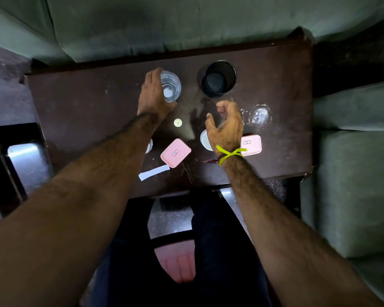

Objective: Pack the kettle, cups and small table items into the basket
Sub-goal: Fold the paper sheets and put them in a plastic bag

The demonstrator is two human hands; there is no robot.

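On the dark brown table [87,103], my left hand [152,94] wraps around a clear glass [171,86] near the far edge. My right hand [227,124] hovers above the table with fingers curled and apart, holding nothing; a white cup [204,139] lies partly hidden under it. A black cup [218,79] stands to the right of the glass. Another clear glass [259,115] stands at the right. Two pink lidded boxes, one in the middle [175,152] and one at the right [252,144], lie near the front edge.
A small cream cap [177,122] and a white paper strip [154,172] lie on the table. Another clear item [149,146] peeks out beside my left forearm. Grey-green cushions [353,173] flank the table at right and back. A pink object [179,265] lies below, between my legs.
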